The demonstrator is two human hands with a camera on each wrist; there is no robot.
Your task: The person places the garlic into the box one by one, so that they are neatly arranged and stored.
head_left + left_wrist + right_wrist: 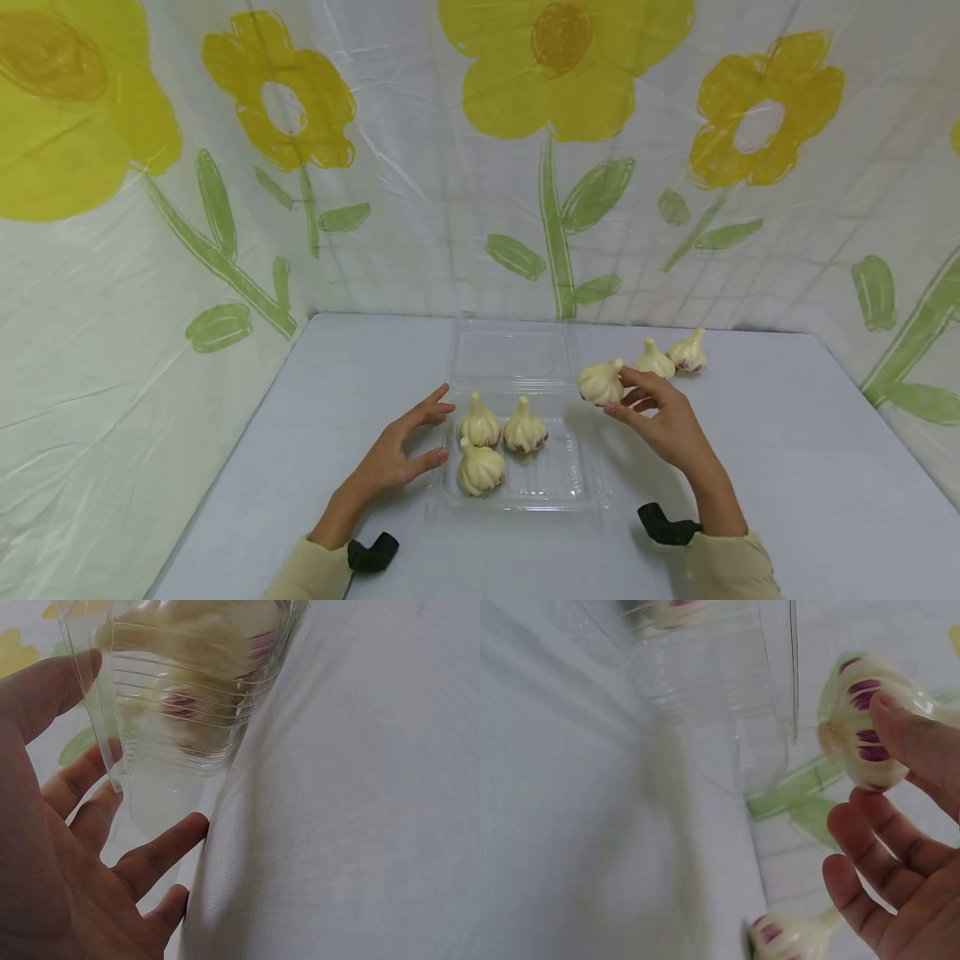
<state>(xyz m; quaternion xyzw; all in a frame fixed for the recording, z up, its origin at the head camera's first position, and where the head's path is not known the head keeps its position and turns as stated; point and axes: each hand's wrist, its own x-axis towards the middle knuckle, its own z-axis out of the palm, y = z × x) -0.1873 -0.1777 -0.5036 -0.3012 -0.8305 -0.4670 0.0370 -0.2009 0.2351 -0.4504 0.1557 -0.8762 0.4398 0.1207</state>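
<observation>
A clear plastic clamshell box (551,492) lies with its lid (513,357) laid back on the table. Inside sit a back-left garlic bulb (477,423), a back-right bulb (525,429) and a front-left bulb (480,468). My left hand (397,446) is at the box's left side with fingers spread; in the left wrist view its fingertips (91,666) are at the clear rim. Between thumb and fingers, my right hand (660,417) pinches another garlic bulb (600,383), raised by the box's back right corner. Purple streaks mark this bulb in the right wrist view.
Two more garlic bulbs, a nearer one (652,360) and a farther one (688,352), stand on the white table (780,433) behind the right hand. A white curtain (420,208) with painted yellow flowers hangs along the table's back edge. Black devices (667,527) are at both wrists.
</observation>
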